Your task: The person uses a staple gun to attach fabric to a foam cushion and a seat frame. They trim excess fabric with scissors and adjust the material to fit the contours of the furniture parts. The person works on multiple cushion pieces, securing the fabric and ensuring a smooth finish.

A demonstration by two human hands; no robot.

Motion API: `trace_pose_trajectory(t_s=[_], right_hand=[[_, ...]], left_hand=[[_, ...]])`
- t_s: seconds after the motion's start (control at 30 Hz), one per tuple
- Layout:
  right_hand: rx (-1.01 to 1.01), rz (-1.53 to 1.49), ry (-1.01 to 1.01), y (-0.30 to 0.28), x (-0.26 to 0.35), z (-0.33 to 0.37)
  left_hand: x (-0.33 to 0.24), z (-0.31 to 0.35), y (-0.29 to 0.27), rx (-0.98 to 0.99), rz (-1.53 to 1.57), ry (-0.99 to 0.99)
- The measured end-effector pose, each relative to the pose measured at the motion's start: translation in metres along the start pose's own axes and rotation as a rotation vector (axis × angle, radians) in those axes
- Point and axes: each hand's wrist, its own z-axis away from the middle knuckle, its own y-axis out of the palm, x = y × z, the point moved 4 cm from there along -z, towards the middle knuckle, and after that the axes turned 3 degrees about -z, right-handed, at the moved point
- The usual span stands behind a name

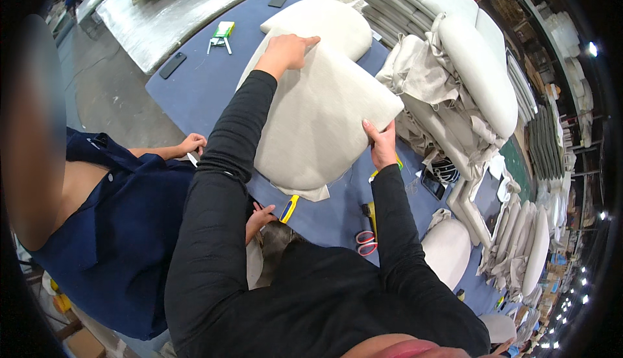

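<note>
A light beige fabric-covered cushion (311,124), rounded at its near end, lies in front of me across the blue-covered table (188,105). My left hand (287,54) is closed at its far left edge, index finger stretched out along the top and the other fingers curled in. My right hand (383,143) grips the right edge, thumb on top and fingers partly hidden beneath. Loose fabric (316,194) shows under the near end. Another beige cushion (331,24) lies behind the far edge. A yellow-handled utility knife (289,209) lies close to the near end.
Red-handled scissors (366,243) lie near my right forearm. Stacked beige cushions and loose covers (448,92) crowd the right. A co-worker in a navy shirt (123,228) stands at my left, one hand (259,218) near the knife. Phones (172,65) and a green-white box (224,30) lie far left.
</note>
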Motion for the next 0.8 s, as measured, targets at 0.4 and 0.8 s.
trace_pose_trajectory(t_s=[0.4,0.8], right_hand=[[0.012,-0.003,0.004,-0.002,-0.001,0.004],[0.018,-0.059,-0.013,-0.001,-0.002,0.007]], left_hand=[[-0.116,0.053,-0.023,-0.084,0.055,0.268],[-0.200,0.099,-0.040,-0.057,0.396,0.428]])
